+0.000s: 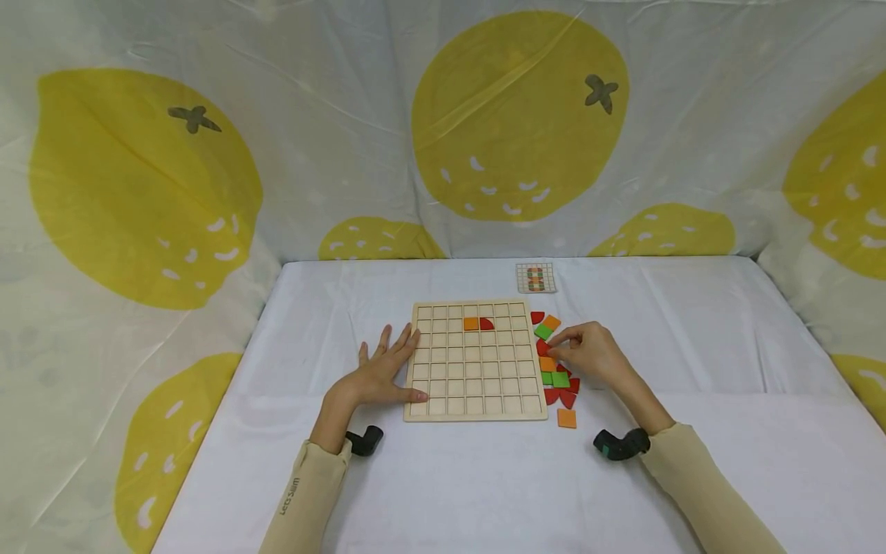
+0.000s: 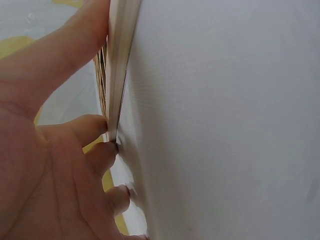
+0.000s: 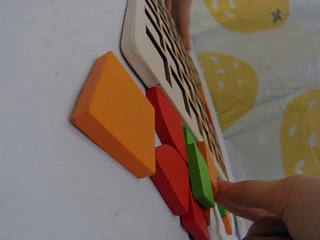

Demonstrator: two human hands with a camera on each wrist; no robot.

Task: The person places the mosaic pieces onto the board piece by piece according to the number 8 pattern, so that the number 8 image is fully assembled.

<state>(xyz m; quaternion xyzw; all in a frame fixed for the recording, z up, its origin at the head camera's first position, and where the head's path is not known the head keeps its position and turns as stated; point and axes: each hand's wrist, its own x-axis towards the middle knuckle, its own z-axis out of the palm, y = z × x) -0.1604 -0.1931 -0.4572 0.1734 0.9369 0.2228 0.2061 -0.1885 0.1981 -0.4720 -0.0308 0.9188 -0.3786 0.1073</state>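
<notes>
Right of centre in the head view, a red curved piece (image 1: 542, 348) is met by the right hand (image 1: 588, 352). It lies just to the left of the fingertips, between them and the right edge of the wooden grid board (image 1: 477, 418): that is the relation everything hangs on! Thumb and forefinger are drawn close together at its right side, but whether the piece is truly pinched cannot be told; in the right wrist view it is hidden behind the hand, at lower right. No long axis can be made out either, with part of the piece covered.

Below it, the pile is crowded: an orange square (image 1: 547, 364), then a green square (image 1: 561, 379) among red pieces, all nearer to the right hand than to the left. At centre left, the board's left edge is touched by the left hand (image 1: 379, 378), fingers spread wide, thumb low at the corner.

And up the board, left and a little above the right fingertips, two cells are filled side by side: an orange tile (image 1: 471, 324) and a red quarter-circle (image 1: 487, 324). Beyond the board, at upper right of centre, a pattern card (image 1: 536, 278) is laid on the table (image 1: 477, 477).
</notes>
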